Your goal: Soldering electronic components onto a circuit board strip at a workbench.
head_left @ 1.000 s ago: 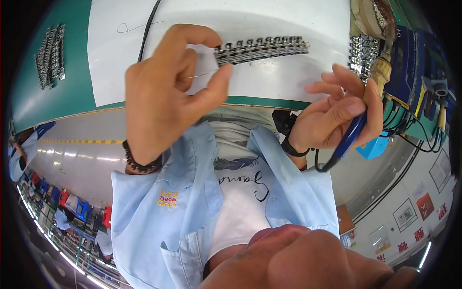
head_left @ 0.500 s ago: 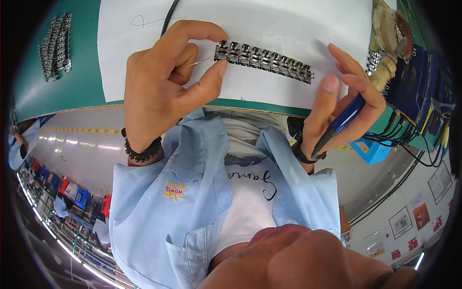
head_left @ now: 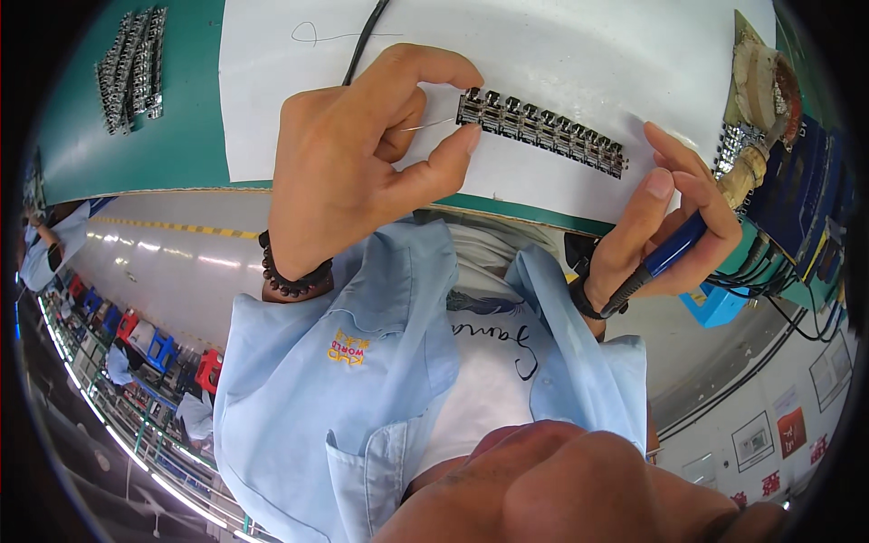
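Observation:
On a white sheet [head_left: 561,63] lies a strip of small shiny metal parts [head_left: 543,128], set side by side in a slightly slanting row. My left hand [head_left: 362,149] pinches the strip's left end between thumb and forefinger. A thin silvery wire [head_left: 425,126] runs from its curled fingers toward that end. To the right of the strip, my right hand [head_left: 679,208] grips a soldering iron [head_left: 677,246] by its blue handle. The iron's tan front part [head_left: 742,178] points away from me toward a round, worn holder [head_left: 756,81]. Its very tip is hard to make out.
Several similar strips [head_left: 131,72] lie on the green bench top [head_left: 195,118] at far left. More metal parts [head_left: 735,149] sit beside the holder. Dark cables [head_left: 769,276] hang near a blue box [head_left: 715,305] at right. A black cord [head_left: 365,41] crosses the sheet behind my left hand.
The whole view has shifted, so the bench things appear farther right. Both hands keep nearly the same places by the strip, and both grips are unchanged.

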`<act>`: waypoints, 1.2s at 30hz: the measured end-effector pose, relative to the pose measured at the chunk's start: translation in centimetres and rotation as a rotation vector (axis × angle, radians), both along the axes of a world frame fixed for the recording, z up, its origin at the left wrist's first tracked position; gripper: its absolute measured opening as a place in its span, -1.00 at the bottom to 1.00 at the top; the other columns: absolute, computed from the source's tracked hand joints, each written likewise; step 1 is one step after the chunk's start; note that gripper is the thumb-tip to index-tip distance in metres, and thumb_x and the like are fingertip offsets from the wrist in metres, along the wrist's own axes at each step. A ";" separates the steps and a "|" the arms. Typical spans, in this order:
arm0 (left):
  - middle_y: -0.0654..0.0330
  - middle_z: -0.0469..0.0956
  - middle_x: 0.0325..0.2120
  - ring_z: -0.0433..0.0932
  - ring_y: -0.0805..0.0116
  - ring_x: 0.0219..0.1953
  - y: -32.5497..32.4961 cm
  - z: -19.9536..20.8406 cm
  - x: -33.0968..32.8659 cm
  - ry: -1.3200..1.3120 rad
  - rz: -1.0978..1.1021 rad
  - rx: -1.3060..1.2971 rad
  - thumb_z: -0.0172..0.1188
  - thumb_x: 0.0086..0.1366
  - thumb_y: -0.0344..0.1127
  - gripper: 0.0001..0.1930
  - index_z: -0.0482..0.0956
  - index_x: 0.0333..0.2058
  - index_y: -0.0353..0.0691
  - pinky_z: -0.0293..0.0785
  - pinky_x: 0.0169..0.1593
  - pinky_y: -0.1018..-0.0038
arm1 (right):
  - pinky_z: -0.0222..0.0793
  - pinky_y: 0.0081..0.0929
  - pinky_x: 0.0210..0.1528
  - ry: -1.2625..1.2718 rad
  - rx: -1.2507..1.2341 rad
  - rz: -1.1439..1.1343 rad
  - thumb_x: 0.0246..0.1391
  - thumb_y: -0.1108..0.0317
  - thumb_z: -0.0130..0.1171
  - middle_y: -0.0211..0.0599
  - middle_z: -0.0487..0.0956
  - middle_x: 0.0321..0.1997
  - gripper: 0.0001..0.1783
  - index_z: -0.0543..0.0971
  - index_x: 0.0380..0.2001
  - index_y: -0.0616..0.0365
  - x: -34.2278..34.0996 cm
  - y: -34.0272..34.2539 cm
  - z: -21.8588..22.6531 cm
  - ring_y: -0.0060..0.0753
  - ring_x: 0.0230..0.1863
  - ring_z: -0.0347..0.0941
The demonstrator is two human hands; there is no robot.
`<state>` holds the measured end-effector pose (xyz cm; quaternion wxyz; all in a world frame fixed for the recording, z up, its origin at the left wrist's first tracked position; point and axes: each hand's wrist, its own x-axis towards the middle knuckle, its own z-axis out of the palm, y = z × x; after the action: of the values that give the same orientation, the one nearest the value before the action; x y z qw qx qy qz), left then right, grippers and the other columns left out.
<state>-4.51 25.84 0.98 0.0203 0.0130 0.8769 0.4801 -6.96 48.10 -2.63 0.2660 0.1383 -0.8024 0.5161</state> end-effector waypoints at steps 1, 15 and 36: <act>0.44 -0.06 -0.76 -0.11 0.64 -0.68 0.0 0.0 0.0 0.006 -0.002 0.001 0.27 0.02 -0.53 -0.68 0.55 -0.18 -0.26 -0.21 -0.57 0.59 | 0.41 -0.51 -0.30 -0.009 0.004 0.000 0.05 0.56 0.11 0.00 0.53 -0.45 -0.79 0.30 -0.29 0.32 0.0 0.0 0.0 -0.21 -0.41 0.55; 0.42 -0.05 -0.76 -0.09 0.63 -0.69 0.2 0.0 -0.1 0.037 -0.009 -0.042 0.29 0.02 -0.53 -0.66 0.55 -0.16 -0.24 -0.18 -0.57 0.60 | 0.45 -0.41 -0.31 0.053 0.051 0.016 0.03 0.59 0.12 -0.14 0.45 -0.45 -0.79 0.32 -0.30 0.37 -0.2 0.0 -0.1 -0.16 -0.41 0.57; 0.41 -0.03 -0.76 -0.08 0.62 -0.71 0.0 -0.5 -0.1 0.097 -0.040 -0.049 0.30 0.04 -0.51 -0.68 0.56 -0.16 -0.22 -0.18 -0.58 0.58 | 0.40 -0.38 -0.22 -0.050 0.099 -0.027 0.07 0.57 0.13 0.02 0.52 -0.36 -0.78 0.30 -0.28 0.34 0.5 -0.3 0.3 -0.22 -0.34 0.51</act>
<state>-4.61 25.87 0.49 -0.0123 0.0532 0.8879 0.4567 -6.49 47.77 -2.33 0.2455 0.1273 -0.8352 0.4753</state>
